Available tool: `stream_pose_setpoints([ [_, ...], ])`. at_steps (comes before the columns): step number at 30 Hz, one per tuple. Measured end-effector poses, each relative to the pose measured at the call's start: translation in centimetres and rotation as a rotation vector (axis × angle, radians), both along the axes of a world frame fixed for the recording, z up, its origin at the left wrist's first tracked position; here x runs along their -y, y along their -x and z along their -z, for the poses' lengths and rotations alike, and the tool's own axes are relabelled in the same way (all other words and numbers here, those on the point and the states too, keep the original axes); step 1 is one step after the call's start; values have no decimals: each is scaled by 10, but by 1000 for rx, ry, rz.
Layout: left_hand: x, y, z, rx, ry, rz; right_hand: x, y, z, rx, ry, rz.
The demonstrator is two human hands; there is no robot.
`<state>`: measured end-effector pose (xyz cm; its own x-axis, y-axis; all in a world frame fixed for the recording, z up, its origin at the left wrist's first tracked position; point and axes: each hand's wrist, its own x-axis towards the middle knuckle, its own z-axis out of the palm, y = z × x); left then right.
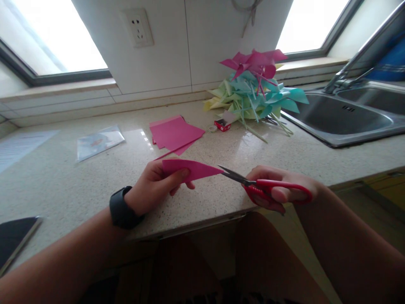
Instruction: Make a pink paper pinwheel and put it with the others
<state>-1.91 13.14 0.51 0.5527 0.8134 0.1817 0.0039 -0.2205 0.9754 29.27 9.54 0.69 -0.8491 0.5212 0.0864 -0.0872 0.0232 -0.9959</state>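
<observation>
My left hand (pixel 161 183) pinches a folded pink piece of paper (pixel 198 169) above the counter's front edge, thumb on top. The paper narrows to a point on the right. In my right hand (pixel 275 192) is a pair of scissors (pixel 278 184) with red handles, fingers through the loops. Its slightly parted blades meet the paper's pointed tip; whether they bite into it I cannot tell. Behind my left hand lie several pink paper sheets (pixel 175 133), with a thin pink stick (pixel 169 153) along their near edge.
A pile of paper pinwheels (pixel 253 90) in pink, blue and yellow-green lies at the back right, beside a steel sink (pixel 335 114). Near it are a small red box (pixel 222 124) and a tape roll (pixel 212 128). A plastic packet (pixel 100 142) lies left. A dark flat object (pixel 15 240) sits at the left edge.
</observation>
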Motion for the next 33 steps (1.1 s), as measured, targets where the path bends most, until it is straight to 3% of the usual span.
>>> stream_pose_setpoints([
  [9,7,-1,-6,-103,-107,24,-2,1,2,72,145,1],
  [14,8,-3,-6,-64,-106,37,-2,1,3,46,128,-7],
  [23,10,-2,-3,-5,38,84,-1,1,1,-9,72,-23],
  [33,11,-3,-3,-29,6,33,-1,2,0,-23,42,-20],
])
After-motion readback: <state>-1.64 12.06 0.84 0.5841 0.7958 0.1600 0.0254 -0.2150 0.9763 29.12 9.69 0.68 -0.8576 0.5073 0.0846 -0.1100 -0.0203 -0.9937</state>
